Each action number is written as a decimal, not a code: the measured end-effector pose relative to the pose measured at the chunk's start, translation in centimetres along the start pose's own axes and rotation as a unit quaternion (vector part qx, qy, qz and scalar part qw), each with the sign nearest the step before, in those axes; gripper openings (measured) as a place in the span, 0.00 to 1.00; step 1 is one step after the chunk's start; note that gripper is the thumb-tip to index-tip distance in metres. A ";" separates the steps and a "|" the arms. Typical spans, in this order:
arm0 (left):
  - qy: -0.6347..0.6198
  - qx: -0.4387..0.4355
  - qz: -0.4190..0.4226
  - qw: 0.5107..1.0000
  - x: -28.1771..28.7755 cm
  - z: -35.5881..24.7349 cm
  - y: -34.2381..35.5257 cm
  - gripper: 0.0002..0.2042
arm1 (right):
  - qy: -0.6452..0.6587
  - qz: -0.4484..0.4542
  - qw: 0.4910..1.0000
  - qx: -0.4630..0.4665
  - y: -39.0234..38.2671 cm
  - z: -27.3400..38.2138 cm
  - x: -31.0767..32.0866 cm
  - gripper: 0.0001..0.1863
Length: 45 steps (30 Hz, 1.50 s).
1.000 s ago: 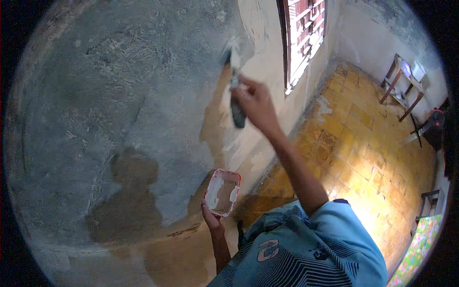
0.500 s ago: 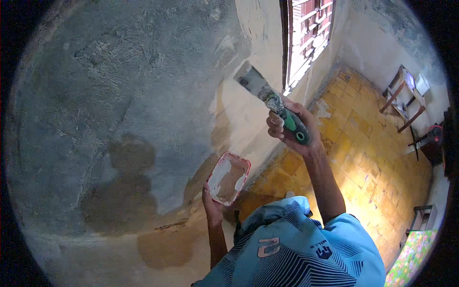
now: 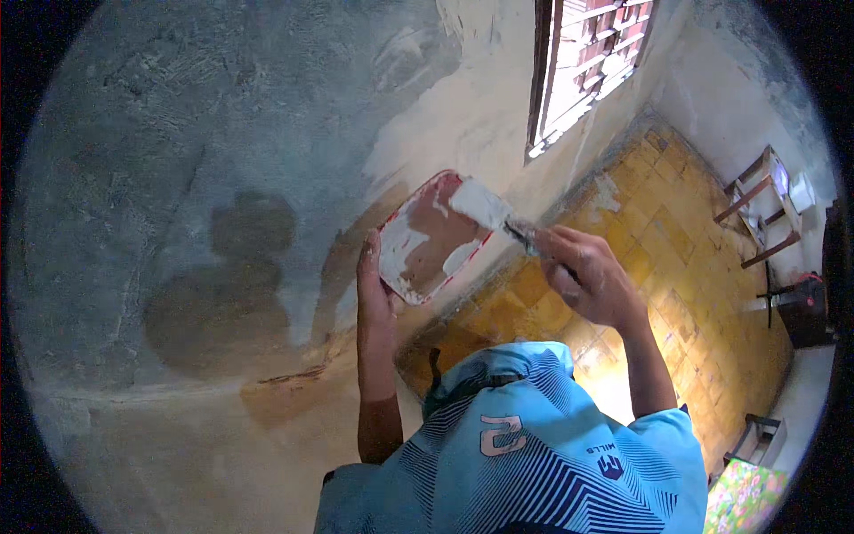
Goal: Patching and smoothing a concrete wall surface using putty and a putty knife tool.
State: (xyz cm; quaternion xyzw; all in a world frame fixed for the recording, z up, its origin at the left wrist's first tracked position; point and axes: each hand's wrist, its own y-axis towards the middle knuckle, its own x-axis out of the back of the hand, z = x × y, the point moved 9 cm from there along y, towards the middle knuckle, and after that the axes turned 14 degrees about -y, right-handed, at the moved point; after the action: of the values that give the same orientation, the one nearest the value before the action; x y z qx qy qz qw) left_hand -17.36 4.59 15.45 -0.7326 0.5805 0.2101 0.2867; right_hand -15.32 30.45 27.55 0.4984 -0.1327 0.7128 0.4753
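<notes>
My left hand [image 3: 375, 271] grips a shallow rectangular tray [image 3: 435, 228] with a red rim by its left side. White paste is smeared along the tray's inner edges, and a brownish patch shows in its middle. In my right hand [image 3: 594, 278] is a putty knife [image 3: 520, 234], its fingers closed round the handle. The knife's blade lies over the tray's upper right corner and looks coated with white paste. Most of the handle is hidden by my fingers.
A wall [image 3: 249, 133] with grey rough plaster and a paler smoothed patch fills the left. A barred window [image 3: 592, 67] is at the top. Yellow floor tiles [image 3: 658, 240] stretch right, where a small wooden table [image 3: 756, 191] and flowered cloth [image 3: 752, 494] stand by the far wall.
My right hand has brought the putty knife down from beside the wall to the tray's corner. My left hand has raised the tray, and the view has shifted slightly.
</notes>
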 end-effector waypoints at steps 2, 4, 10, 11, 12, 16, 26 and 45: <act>0.016 -0.018 -0.011 1.000 -0.1 0.5 1.2 0.30 | -0.062 0.015 0.998 -0.004 -1.1 -0.4 -0.1 0.26; 0.020 -0.020 -0.015 0.999 -1.0 0.5 1.3 0.31 | -0.184 0.043 0.982 -0.010 -2.2 -1.1 -0.4 0.29; 0.066 -0.025 -0.032 0.997 -1.7 2.6 1.3 0.34 | -0.173 0.061 0.983 -0.021 -5.1 -3.5 0.4 0.25; 0.060 -0.054 -0.019 0.997 -1.9 2.5 1.3 0.34 | -0.157 0.068 0.984 -0.038 -5.7 -4.3 0.5 0.26; 0.060 -0.055 -0.023 0.996 -1.9 2.5 1.1 0.34 | -0.141 0.074 0.986 -0.053 -6.1 -5.1 0.7 0.26; 0.068 -0.084 -0.056 0.993 -1.6 1.9 1.6 0.32 | 0.088 0.053 0.986 -0.133 -6.3 -7.8 2.5 0.26; 0.305 -0.199 -0.044 0.930 -9.3 2.2 -1.2 0.34 | -0.185 0.204 0.961 0.017 3.0 -6.3 3.6 0.11; 0.564 -0.231 -0.119 0.784 -9.2 4.2 -1.0 0.44 | -0.139 0.629 0.765 0.010 7.2 -4.6 -9.0 0.24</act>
State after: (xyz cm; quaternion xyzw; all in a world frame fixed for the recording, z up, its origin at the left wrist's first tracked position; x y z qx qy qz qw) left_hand -18.48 14.28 18.38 -0.8280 0.4812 -0.1482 -0.2467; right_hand -23.40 24.90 19.98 0.4012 -0.4739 0.7764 -0.1081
